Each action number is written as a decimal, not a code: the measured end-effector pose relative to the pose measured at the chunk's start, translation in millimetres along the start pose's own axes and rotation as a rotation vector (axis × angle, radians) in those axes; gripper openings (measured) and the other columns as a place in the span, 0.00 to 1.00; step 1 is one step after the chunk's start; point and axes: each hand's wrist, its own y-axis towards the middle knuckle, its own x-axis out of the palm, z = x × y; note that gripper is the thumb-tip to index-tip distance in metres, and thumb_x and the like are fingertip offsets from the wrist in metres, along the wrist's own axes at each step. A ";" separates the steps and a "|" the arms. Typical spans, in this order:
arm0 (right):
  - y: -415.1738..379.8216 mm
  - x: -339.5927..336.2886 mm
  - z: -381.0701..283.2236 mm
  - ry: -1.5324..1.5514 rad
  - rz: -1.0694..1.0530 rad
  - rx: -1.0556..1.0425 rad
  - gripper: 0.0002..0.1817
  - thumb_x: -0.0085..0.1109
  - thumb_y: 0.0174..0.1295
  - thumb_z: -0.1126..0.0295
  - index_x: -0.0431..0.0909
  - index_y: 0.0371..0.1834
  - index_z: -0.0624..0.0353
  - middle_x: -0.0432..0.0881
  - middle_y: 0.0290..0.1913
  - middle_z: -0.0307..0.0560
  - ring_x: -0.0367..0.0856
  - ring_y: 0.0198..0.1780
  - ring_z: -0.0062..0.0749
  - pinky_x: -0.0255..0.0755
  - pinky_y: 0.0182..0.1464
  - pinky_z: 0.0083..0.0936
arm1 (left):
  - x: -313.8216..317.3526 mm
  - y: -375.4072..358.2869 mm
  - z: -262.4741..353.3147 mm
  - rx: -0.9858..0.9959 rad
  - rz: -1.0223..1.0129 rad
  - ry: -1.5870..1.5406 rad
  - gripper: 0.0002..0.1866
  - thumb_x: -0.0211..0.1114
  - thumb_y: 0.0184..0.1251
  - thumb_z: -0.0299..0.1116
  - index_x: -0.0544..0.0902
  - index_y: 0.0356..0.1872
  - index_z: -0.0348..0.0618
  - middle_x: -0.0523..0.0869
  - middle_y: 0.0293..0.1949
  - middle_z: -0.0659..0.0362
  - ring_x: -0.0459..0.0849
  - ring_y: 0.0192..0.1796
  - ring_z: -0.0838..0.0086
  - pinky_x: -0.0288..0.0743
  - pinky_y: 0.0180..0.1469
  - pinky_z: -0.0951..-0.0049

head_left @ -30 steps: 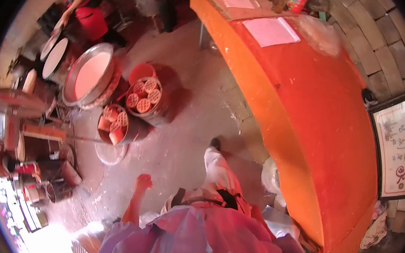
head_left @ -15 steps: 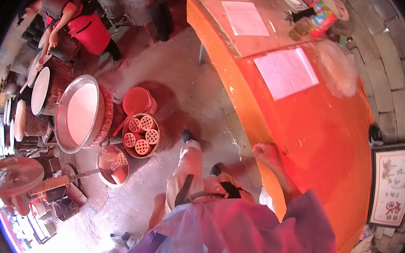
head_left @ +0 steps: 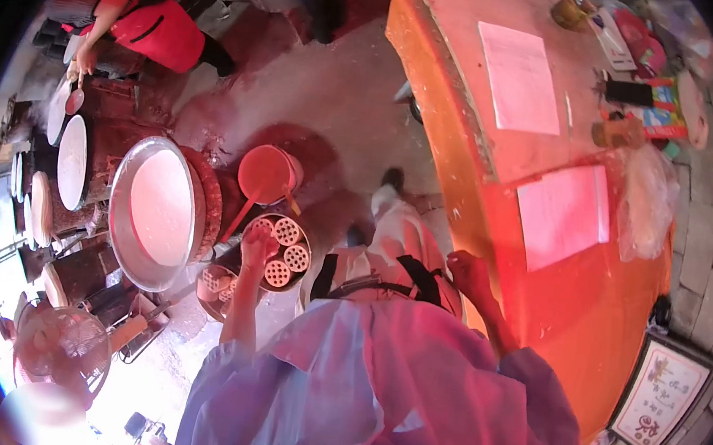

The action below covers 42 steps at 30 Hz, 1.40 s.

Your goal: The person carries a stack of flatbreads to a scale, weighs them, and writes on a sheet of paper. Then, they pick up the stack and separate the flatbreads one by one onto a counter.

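Note:
My left hand (head_left: 259, 248) is held out in front of me, its fingers curled in with nothing showing in them. In this view it overlaps a metal bucket (head_left: 309, 248) of honeycomb coal briquettes (head_left: 287, 232). On the other side, my right hand (head_left: 464, 272) hangs close beside the edge of the orange-covered table (head_left: 568, 326), its fingers loosely folded and nothing visible in them. A red bucket (head_left: 264, 174) with a stick-like handle leaning from it stands just beyond the briquettes.
A wide metal basin (head_left: 121, 232) of pale liquid stands at the left. Farther back, a person in a red apron (head_left: 165, 36) holds a ladle (head_left: 74, 101) by round griddles (head_left: 73, 162). A fan (head_left: 64, 349) stands lower left. Papers (head_left: 518, 77) and a plastic bag (head_left: 648, 201) lie on the table.
My left hand has swung forward from beside my body to over the briquette bucket. I have stepped forward, and the view has shifted. The person's ladle now shows more plainly.

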 end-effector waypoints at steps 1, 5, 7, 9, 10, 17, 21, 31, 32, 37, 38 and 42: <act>32.3 -6.1 -14.5 0.026 -0.010 -0.044 0.08 0.59 0.59 0.68 0.81 0.36 0.60 0.82 0.26 0.51 0.83 0.29 0.34 0.75 0.33 0.29 | 10.6 16.4 15.7 -0.002 0.018 -0.001 0.09 0.63 0.67 0.36 0.79 0.40 0.42 0.81 0.25 0.60 0.79 0.20 0.77 0.73 0.21 0.78; 170.6 -32.7 -71.7 0.053 -0.018 -0.281 0.08 0.53 0.65 0.68 0.79 0.35 0.62 0.76 0.24 0.49 0.78 0.26 0.36 0.72 0.32 0.32 | 40.5 65.6 50.1 -0.051 0.073 -0.023 0.12 0.63 0.66 0.37 0.78 0.43 0.41 0.82 0.26 0.58 0.80 0.21 0.75 0.73 0.21 0.78; 240.0 -63.2 -114.4 -0.093 -0.042 -0.372 0.09 0.53 0.66 0.67 0.78 0.37 0.62 0.79 0.28 0.50 0.80 0.31 0.38 0.73 0.36 0.30 | 60.6 67.8 63.1 -0.057 0.181 0.024 0.13 0.64 0.65 0.38 0.79 0.44 0.42 0.82 0.26 0.58 0.80 0.21 0.75 0.73 0.21 0.79; 306.7 -70.0 -142.8 0.103 0.297 -0.497 0.06 0.56 0.61 0.69 0.80 0.36 0.58 0.78 0.26 0.53 0.79 0.33 0.50 0.73 0.36 0.37 | 74.6 81.3 75.8 -0.115 0.182 0.054 0.12 0.65 0.65 0.37 0.79 0.44 0.42 0.83 0.27 0.58 0.81 0.22 0.76 0.73 0.22 0.79; 339.1 -81.7 -156.6 0.097 0.296 -0.488 0.06 0.57 0.60 0.69 0.80 0.35 0.58 0.79 0.27 0.52 0.79 0.33 0.50 0.74 0.37 0.37 | 78.0 83.3 81.7 -0.153 0.182 0.071 0.12 0.65 0.65 0.37 0.79 0.44 0.43 0.83 0.27 0.58 0.81 0.23 0.76 0.73 0.22 0.80; 534.9 -131.4 -211.4 -0.335 0.495 -0.683 0.10 0.61 0.59 0.64 0.82 0.39 0.57 0.83 0.37 0.47 0.81 0.42 0.43 0.73 0.46 0.35 | 102.2 160.3 141.9 -0.218 0.143 0.111 0.10 0.63 0.64 0.33 0.79 0.45 0.44 0.83 0.29 0.58 0.82 0.27 0.75 0.80 0.27 0.75; 597.7 -113.8 -223.2 -0.521 0.504 -0.553 0.13 0.61 0.57 0.59 0.83 0.39 0.55 0.83 0.38 0.45 0.79 0.45 0.41 0.70 0.50 0.36 | 100.6 251.8 192.4 -0.230 0.072 0.123 0.11 0.61 0.66 0.35 0.79 0.45 0.44 0.83 0.31 0.58 0.82 0.28 0.75 0.77 0.29 0.76; 624.4 -105.3 -242.1 -0.665 0.226 -0.330 0.12 0.58 0.56 0.60 0.80 0.34 0.57 0.80 0.37 0.48 0.76 0.44 0.44 0.64 0.53 0.40 | 151.5 434.7 411.2 -0.165 0.015 0.193 0.14 0.64 0.65 0.39 0.80 0.46 0.42 0.84 0.30 0.57 0.84 0.30 0.71 0.80 0.33 0.72; 625.8 -106.7 -243.8 -0.673 0.218 -0.315 0.12 0.58 0.56 0.60 0.79 0.33 0.58 0.80 0.37 0.49 0.76 0.44 0.45 0.64 0.53 0.41 | 155.2 445.4 425.6 -0.159 -0.028 0.222 0.14 0.64 0.66 0.39 0.80 0.46 0.42 0.84 0.30 0.56 0.84 0.30 0.71 0.80 0.33 0.72; 635.9 -108.6 -260.3 -0.669 0.116 -0.175 0.12 0.57 0.57 0.60 0.79 0.33 0.58 0.80 0.36 0.52 0.76 0.43 0.47 0.66 0.50 0.42 | 196.7 487.5 489.5 -0.082 -0.264 0.288 0.15 0.62 0.67 0.40 0.80 0.47 0.41 0.84 0.32 0.57 0.84 0.31 0.73 0.79 0.36 0.73; 638.2 -108.9 -255.0 -0.692 0.074 -0.132 0.13 0.57 0.56 0.59 0.79 0.32 0.59 0.80 0.35 0.52 0.77 0.42 0.47 0.68 0.48 0.43 | 211.4 490.6 502.5 -0.050 -0.285 0.312 0.14 0.61 0.68 0.39 0.80 0.48 0.41 0.84 0.32 0.57 0.84 0.32 0.74 0.79 0.36 0.74; 680.2 -125.1 -265.5 -0.626 -0.231 0.188 0.18 0.60 0.55 0.54 0.80 0.31 0.61 0.82 0.30 0.56 0.81 0.35 0.50 0.74 0.38 0.43 | 289.1 485.4 560.3 0.061 -0.375 0.387 0.12 0.59 0.69 0.34 0.80 0.48 0.39 0.83 0.31 0.61 0.82 0.34 0.78 0.76 0.37 0.77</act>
